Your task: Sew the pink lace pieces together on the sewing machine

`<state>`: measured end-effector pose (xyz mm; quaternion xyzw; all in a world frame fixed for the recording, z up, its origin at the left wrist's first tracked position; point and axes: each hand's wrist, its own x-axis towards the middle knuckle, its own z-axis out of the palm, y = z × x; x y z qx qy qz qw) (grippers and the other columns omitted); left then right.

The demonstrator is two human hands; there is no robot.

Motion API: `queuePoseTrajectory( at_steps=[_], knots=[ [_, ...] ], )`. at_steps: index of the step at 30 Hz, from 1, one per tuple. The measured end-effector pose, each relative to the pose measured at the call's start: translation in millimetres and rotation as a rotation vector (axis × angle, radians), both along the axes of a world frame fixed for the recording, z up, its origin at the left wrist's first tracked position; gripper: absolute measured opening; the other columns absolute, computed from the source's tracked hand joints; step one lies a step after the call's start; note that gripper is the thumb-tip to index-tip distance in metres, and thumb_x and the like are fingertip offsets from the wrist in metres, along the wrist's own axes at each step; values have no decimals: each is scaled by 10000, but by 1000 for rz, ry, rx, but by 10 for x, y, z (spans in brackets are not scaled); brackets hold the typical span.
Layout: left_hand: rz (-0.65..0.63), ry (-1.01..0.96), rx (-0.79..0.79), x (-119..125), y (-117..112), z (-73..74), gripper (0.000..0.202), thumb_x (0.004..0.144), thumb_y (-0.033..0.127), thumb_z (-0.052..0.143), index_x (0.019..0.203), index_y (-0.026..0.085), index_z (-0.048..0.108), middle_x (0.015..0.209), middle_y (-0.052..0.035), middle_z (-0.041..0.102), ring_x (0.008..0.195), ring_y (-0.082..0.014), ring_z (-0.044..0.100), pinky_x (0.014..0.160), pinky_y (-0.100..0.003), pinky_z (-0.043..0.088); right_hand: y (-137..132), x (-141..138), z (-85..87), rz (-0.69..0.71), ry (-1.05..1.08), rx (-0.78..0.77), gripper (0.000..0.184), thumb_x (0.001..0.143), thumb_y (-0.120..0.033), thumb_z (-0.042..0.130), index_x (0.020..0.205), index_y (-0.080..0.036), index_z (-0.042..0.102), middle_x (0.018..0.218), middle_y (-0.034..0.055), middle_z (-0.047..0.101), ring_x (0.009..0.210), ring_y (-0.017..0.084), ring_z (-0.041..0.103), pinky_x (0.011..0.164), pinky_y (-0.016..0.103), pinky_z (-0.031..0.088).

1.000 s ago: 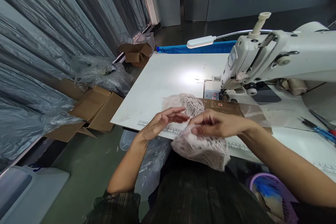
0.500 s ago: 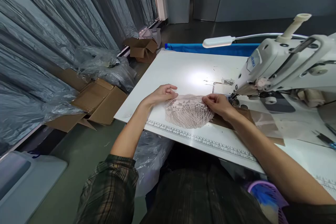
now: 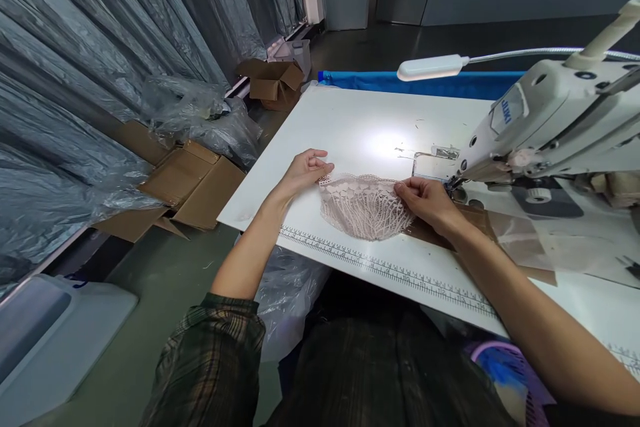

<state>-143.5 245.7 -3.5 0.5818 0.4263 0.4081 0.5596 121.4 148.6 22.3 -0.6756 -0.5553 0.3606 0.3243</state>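
Pinching each end of the lace piece [image 3: 367,212], the left hand [image 3: 304,172] and right hand [image 3: 425,200] now hold it flat on the table [image 3: 350,121], no longer bunched, its right edge beside the sewing machine [image 3: 550,123] needle.

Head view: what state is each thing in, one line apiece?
lace piece: spread flat on the table, held at both ends.
left hand: fingers pinch the lace's left corner.
right hand: fingers grip its right edge, beside the sewing machine.
lamp: lit, bright patch on the table.
near cardboard box: open, flaps splayed.
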Motion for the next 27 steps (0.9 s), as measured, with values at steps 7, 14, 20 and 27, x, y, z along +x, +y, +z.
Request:
queuePoseTrajectory(
  at_steps=[7, 14, 20, 27],
  knots=[
    [-174, 91, -27, -103, -83, 65, 623, 677, 218, 840, 1217, 130, 543, 931, -73, 675, 785, -144, 648, 677, -274, 496, -67, -16, 153, 60, -75, 27, 376, 828, -539, 585, 804, -168, 635, 557, -31, 461, 520, 117, 388, 525, 268, 313],
    [-75, 94, -85, -106, -92, 63, 545, 691, 231, 831, 1168, 136, 586, 751, 0, 610, 599, -102, 563, 483, -247, 440, -89, -81, 239, 66, -346, 42, 277, 850, -393, 565, 737, -168, 680, 592, 10, 579, 588, 153, 499, 604, 293, 347],
    [-112, 149, -51, -96, -132, 90, 533, 671, 294, 843, 1120, 135, 604, 724, 19, 579, 560, -77, 536, 460, -209, 428, -40, -36, 185, 1, -259, 6, 275, 848, -386, 577, 682, -170, 613, 617, 0, 570, 590, 137, 477, 587, 281, 333],
    [-11, 206, 25, 24, -173, 37, 365, 727, 344, 766, 1013, 146, 654, 649, 33, 537, 497, -69, 471, 418, -198, 335, -12, -44, 130, -65, -308, 10, 305, 827, -336, 570, 566, -190, 515, 555, -4, 528, 571, 139, 463, 590, 282, 331]
  ],
)
